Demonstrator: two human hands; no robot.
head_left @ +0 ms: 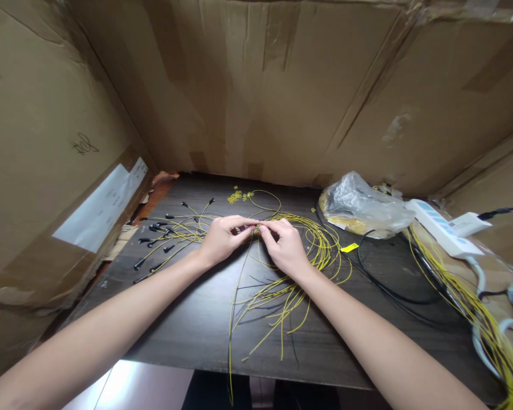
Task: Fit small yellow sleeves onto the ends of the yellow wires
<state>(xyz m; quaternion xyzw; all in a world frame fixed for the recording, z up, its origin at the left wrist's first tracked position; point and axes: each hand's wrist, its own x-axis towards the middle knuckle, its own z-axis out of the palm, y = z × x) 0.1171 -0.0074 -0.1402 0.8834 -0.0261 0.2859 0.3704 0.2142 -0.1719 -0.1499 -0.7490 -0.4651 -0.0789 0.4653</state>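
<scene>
My left hand (224, 239) and my right hand (286, 247) meet over the middle of the dark table (183, 307), fingertips nearly touching. Both are closed in a pinch on a thin yellow wire; a tiny yellowish piece seems to sit between the fingertips, too small to make out. Under and around the right hand lies a loose coil of yellow wires (325, 253), with free ends (277, 319) spread toward the front edge. To the left of my left hand, several wires end in black connectors (166, 232). Small yellow pieces (237, 196) lie in a pile beyond the hands.
A clear plastic bag (359, 199) lies at the back right, beside a white power strip (444, 228) with a plugged-in adapter. Black cable (380, 285) and another yellow wire bundle (474, 307) run along the right. Cardboard walls (239, 102) enclose the table.
</scene>
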